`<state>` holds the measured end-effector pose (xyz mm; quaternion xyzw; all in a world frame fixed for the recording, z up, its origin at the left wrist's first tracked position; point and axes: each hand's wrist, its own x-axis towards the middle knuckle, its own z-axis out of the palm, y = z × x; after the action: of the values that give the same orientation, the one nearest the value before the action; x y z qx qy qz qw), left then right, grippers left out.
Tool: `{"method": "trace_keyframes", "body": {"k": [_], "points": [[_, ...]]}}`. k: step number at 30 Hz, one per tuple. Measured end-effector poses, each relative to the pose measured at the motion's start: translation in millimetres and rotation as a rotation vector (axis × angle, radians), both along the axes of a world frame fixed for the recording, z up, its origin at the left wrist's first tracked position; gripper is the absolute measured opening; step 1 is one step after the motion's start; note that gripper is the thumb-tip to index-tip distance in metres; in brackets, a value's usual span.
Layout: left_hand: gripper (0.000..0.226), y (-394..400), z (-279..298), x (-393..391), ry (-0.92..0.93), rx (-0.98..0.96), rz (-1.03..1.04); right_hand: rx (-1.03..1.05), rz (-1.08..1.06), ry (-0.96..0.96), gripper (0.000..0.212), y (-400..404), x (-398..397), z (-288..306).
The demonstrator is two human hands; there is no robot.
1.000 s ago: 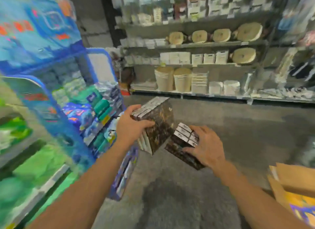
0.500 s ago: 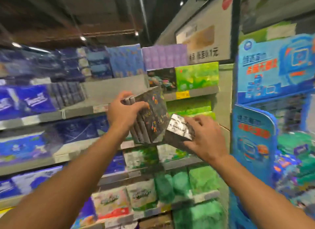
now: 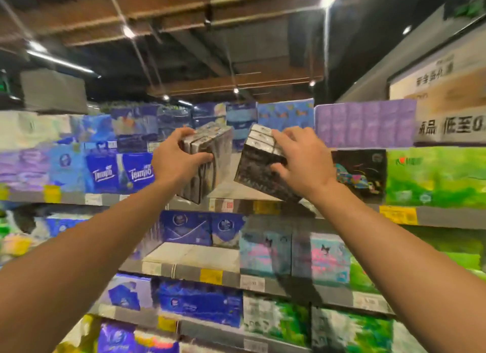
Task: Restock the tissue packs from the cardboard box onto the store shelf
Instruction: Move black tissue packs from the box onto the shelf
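Two dark tissue packs are being held up at the level of the upper store shelf (image 3: pixel 263 192), in front of a bare gap in its stock. The left pack (image 3: pixel 207 166) is being gripped by the left hand (image 3: pixel 176 163), thumb wrapped across its near face and fingers curled over its top end; its long axis is running nearly upright, leaning slightly away from the person. The right pack (image 3: pixel 259 168) is being gripped by the right hand (image 3: pixel 302 163), fingers spread and curled over its upper right corner, and this pack is tilting — top end leaning left, lower end angling down to the right toward the shelf edge. The two packs are sitting just beside each other without touching. The governing relation is this: the gap is lying directly behind and slightly below both packs, between the blue "Tempo" packs (image 3: pixel 121 172) on the left and a black patterned pack (image 3: pixel 360 174) on the right. The right pack's lower corner is appearing nearest the shelf lip, so the right hand is judged the nearer one for insertion — the pack will likely need levelling before it can slide in flat. Motion blur is obscuring fine detail. Below, further shelves are carrying blue, pink and green packs; the cardboard box is not in view.
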<state>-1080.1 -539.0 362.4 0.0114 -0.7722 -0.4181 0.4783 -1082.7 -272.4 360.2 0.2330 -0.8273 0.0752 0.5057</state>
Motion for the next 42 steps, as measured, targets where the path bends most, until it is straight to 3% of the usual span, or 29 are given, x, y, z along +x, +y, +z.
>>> {"method": "trace_keyframes", "body": {"k": [11, 18, 21, 23, 27, 31, 37, 42], "points": [[0.07, -27.2, 5.5, -150.6, -0.074, -0.225, -0.113, 0.104, -0.221, -0.135, 0.05, -11.3, -119.6, 23.6], [0.094, -58.1, -20.0, -228.6, -0.335, -0.49, -0.509, 0.181, -0.353, -0.237, 0.032, -20.5, -173.7, 42.2], [0.068, -66.5, -23.9, -237.6, -0.509, -0.233, -0.771, 0.167, -0.342, -0.312, 0.027, -29.3, -192.1, 41.6], [0.052, -65.4, -27.4, -247.1, -0.556, -0.025, -0.738, 0.165, -0.316, -0.333, 0.031, -35.4, -199.3, 38.2], [0.068, -60.6, -33.0, -274.5, -0.653, 0.089, -0.451, 0.215, -0.294, -0.393, 0.07, -37.9, -201.6, 34.3], [0.074, -65.7, -37.6, -298.9, -0.87, 0.227, -0.443, 0.253, -0.316, -0.352, 0.079, -37.7, -206.2, 28.7], [0.035, -59.1, -32.2, -302.7, -0.75, 0.434, -0.743, 0.206, -0.273, -0.286, 0.091, -33.0, -211.0, 13.9], [0.05, -56.4, -19.2, -304.5, -0.517, 0.53, -0.851, 0.206, -0.274, -0.242, 0.092, -30.1, -209.9, 9.3]]}}
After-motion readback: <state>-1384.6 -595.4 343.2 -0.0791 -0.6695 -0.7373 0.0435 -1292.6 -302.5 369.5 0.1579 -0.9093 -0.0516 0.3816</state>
